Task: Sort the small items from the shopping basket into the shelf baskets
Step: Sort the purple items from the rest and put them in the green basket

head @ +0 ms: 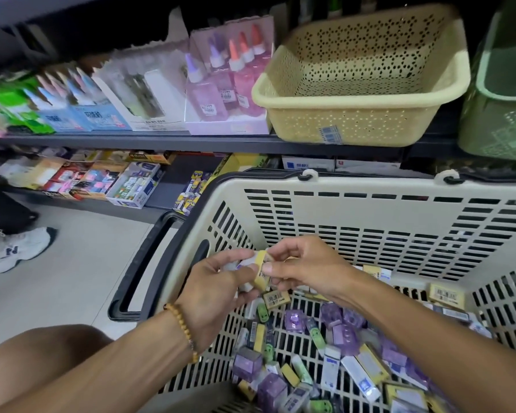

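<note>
Glue bottles (227, 76) stand boxed on the shelf ahead of me, small boxes (131, 186) crowd the lower shelf, and a sneaker (18, 248) rests on the floor (81, 263).

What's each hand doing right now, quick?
Left hand: grips several small packs, including the yellow pack.
Right hand: pinches the same yellow pack, above the shopping basket.

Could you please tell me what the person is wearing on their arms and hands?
Both forearms are bare, with no sleeves showing. The left hand has a bracelet of round tan wooden beads at its wrist. The right hand shows no ring, watch or glove.
</note>
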### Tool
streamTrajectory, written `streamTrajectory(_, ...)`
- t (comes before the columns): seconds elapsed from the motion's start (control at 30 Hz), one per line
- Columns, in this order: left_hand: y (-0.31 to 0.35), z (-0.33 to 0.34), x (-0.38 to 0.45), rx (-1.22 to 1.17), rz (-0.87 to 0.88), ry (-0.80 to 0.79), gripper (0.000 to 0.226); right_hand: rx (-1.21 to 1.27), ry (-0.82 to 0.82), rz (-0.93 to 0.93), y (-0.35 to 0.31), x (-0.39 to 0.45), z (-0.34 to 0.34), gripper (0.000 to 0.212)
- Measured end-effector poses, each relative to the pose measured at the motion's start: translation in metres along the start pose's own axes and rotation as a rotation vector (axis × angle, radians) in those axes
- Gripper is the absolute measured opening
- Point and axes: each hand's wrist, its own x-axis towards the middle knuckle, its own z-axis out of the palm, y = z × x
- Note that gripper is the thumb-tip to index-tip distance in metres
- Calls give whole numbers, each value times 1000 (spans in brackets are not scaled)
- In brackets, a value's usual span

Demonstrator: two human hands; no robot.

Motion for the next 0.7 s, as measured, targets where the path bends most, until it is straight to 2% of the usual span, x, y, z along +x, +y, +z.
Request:
streamTrajectory(0.1,1,3,1,20,32,12,21,93,33,30,6,-1,-1,27)
streamTrajectory(0.17,1,4,1,23,45,16,21,259,20,52,12,-2,-6,36)
streamTrajectory(0.23,0,3,0,15,38,18,21,383,80,69,19,-2,-13,34)
streamTrajectory(0.3,-2,2,-1,23,31,16,21,272,244,114,30,0,-19,20)
streamTrajectory(0.37,-1,1,-2,16,34,14,22,-2,420,154,43,4,-17,10)
streamTrajectory(0.43,1,0,-2,2,42,15,22,-149,500,123,52,12,-10,8)
streamTrajectory(0.63,4,2,-4,-24,47,1,22,-418,419,26,38,22,0,14)
streamTrajectory(0.7,5,2,-3,-14,58,-14,22,-358,367,-24,26,10,-1,19)
